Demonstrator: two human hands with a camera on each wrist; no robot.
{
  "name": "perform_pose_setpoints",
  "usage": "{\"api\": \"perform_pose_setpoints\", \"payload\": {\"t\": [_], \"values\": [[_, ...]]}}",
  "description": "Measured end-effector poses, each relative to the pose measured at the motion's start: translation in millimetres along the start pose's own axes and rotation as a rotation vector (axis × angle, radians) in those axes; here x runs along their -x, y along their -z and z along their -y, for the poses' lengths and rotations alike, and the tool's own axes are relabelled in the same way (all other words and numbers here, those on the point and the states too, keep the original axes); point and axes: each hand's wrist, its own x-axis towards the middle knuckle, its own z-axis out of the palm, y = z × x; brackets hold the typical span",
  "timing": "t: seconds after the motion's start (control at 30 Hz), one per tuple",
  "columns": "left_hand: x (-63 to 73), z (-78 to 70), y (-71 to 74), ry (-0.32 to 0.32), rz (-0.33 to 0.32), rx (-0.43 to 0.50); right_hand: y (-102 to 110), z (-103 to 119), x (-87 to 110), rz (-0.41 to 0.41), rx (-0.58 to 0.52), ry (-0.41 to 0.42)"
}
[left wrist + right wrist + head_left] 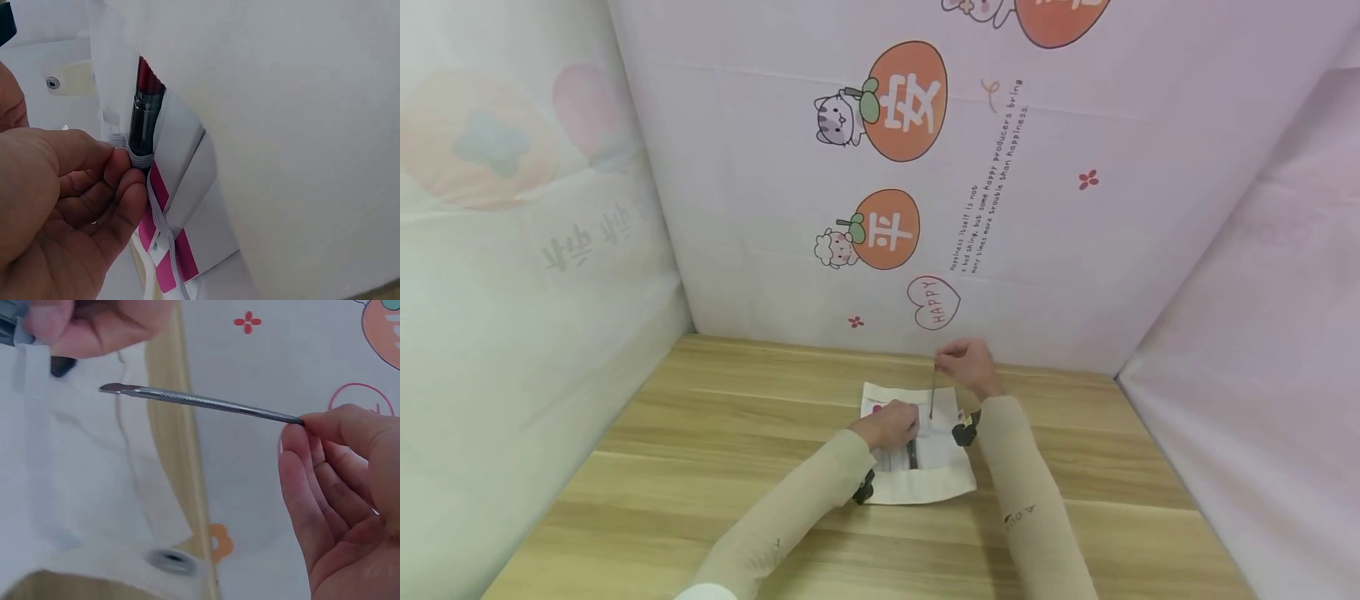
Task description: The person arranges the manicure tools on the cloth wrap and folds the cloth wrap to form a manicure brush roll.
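Observation:
My right hand pinches one end of a slim silver cuticle pusher between thumb and fingertips. The tool has a knurled middle and a flat, spoon-like tip. In the head view it hangs upright from the right hand above an open white fabric pouch. My left hand pinches the pouch's pale elastic band with thumb and forefinger. Through that band runs a dark, shiny stick with a red upper part. White flat pieces with magenta ends lie beside it, partly covered by the sleeve.
The pouch lies on a wood-grain table. A metal snap shows on its fabric. Printed white cloth hangs behind the table and along both sides. Each wrist wears a dark camera mount.

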Motion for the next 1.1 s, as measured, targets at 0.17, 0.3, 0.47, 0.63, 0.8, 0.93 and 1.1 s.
{"api": "perform_pose_setpoints", "payload": {"t": [0.17, 0.3, 0.47, 0.63, 0.8, 0.93, 1.1], "values": [[-1.3, -0.6, -2.2, 0.012, 0.002, -0.002, -11, -10, 4.5, -0.015, 0.012, -0.020], [0.1, -4.7, 0.9, 0.028, 0.007, -0.007, -20, -13, 5.7, -0.019, -0.033, -0.053], [-2.3, 0.0, -1.7, 0.016, -0.007, -0.016, -27, -18, 6.3, 0.035, -0.064, -0.089], [-8.8, 8.2, -8.9, 0.025, 0.000, 0.006, -27, -20, 10.8, 0.119, -0.016, -0.083], [-16.1, 14.7, -18.0, 0.042, 0.003, 0.016, -23, -20, 16.3, 0.193, 0.106, -0.121], [-15.8, 14.6, -20.8, 0.039, -0.001, 0.009, -22, -19, 20.1, 0.246, 0.192, -0.141], [-5.0, -0.8, -7.9, 0.064, 0.023, 0.025, -21, -18, 26.5, 0.279, 0.259, -0.139]]}}
